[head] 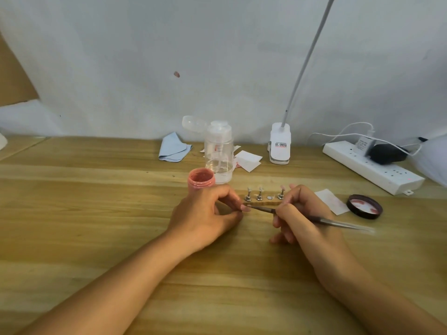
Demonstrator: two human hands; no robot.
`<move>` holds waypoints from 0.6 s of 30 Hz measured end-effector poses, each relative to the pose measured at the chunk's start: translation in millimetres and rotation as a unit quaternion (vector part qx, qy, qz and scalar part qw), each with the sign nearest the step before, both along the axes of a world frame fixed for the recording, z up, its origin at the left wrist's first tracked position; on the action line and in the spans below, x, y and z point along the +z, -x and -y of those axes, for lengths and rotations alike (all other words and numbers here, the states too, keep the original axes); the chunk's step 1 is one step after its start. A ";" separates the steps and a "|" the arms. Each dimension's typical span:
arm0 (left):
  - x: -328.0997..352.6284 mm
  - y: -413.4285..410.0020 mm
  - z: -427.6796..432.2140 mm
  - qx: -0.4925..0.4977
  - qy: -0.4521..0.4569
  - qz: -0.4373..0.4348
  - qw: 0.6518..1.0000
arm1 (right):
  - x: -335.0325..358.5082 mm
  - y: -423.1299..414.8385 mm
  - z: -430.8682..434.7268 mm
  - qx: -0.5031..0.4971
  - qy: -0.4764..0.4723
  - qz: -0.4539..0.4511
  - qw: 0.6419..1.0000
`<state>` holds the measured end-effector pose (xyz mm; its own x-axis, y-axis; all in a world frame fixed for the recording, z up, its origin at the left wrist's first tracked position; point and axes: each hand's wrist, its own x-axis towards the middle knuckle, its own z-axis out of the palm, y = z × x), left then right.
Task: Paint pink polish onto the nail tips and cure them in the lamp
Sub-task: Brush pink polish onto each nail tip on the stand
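My left hand (208, 213) pinches a small pink nail tip (245, 208) between thumb and fingers just above the wooden table (96, 213). My right hand (296, 213) grips a thin brush (338, 223), and its bristle end touches that nail tip. Behind the hands a row of small metal stands (260, 195) holds other nail tips. An open jar of pink polish (201, 181) stands behind my left hand. Its dark lid (364, 206) lies upturned at the right.
A clear pump bottle (219, 153) stands behind the jar, with a blue cloth (174, 148) to its left. A white clip lamp (280, 146) with a long neck stands at the back. A white power strip (372, 168) lies at the right. Paper pieces (331, 201) lie nearby.
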<state>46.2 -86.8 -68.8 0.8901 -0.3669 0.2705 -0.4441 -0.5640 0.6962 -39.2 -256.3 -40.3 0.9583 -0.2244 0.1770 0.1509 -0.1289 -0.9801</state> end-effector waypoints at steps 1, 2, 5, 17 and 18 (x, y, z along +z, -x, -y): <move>-0.4 0.4 -0.2 0.000 -0.001 0.002 1.000 | -0.1 0.2 -0.2 0.001 0.000 -0.002 1.000; -0.6 0.8 -0.4 -0.002 -0.002 0.005 1.000 | -0.5 0.5 -0.3 0.000 -0.002 0.000 1.000; -1.0 2.5 -0.6 -0.016 -0.002 0.021 1.000 | -1.6 1.3 0.1 -0.013 -0.023 0.013 1.000; 1.3 9.3 -0.9 -0.016 -0.027 0.115 0.993 | 0.6 4.6 -1.6 0.001 -0.007 0.016 1.000; 1.3 9.2 -0.7 -0.017 -0.027 0.114 0.993 | 0.6 4.6 -1.5 0.005 -0.002 0.013 1.000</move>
<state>37.1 -86.1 -67.5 0.7953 -0.4147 0.4423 -0.6055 -0.5793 0.5457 -43.8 -254.9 -39.8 0.9554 -0.2164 0.2009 0.1774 -0.1230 -0.9764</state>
